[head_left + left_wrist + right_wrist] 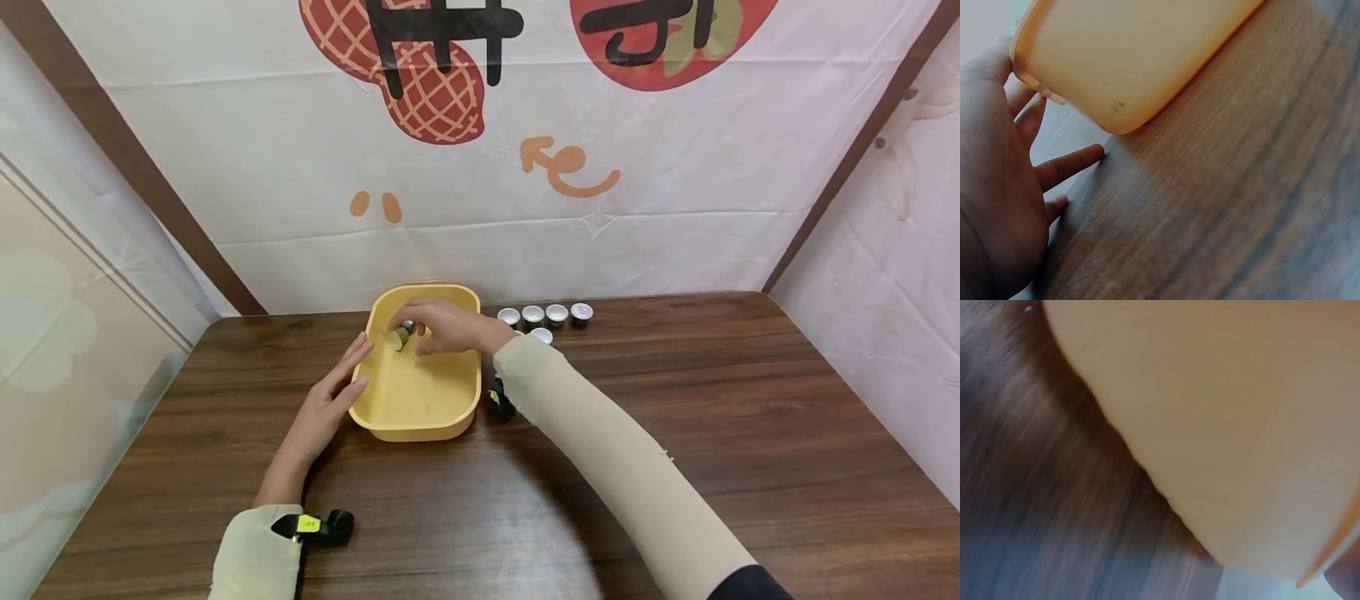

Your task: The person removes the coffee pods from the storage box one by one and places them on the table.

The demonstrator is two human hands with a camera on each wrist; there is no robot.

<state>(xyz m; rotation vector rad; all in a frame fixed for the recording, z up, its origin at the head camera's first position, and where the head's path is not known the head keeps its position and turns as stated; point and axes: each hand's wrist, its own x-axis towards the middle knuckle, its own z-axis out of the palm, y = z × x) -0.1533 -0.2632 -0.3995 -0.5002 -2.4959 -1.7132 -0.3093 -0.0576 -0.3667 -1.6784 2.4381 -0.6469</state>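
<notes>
A yellow plastic bin (pixel 423 392) stands on the wooden table by the back wall. My left hand (pixel 330 404) lies along its left side, fingers fairly straight and touching the rim; the left wrist view shows this hand (pixel 1007 169) with spread fingers against the bin's outer wall (pixel 1141 56). Over the right rim, my right hand (pixel 450 325) reaches inside. Its fingers curve beside small green and dark cup-like pieces (pixel 397 338) near the left inner wall, with thumb and forefinger apart. The right wrist view shows mostly the bin's outside (pixel 1222 425).
Several small white-topped cups (pixel 557 315) stand in a row right of the bin at the back edge; another cup (pixel 542 336) sits in front, partly behind my right forearm. A printed cloth wall (pixel 487 250) rises behind the table (pixel 675 383).
</notes>
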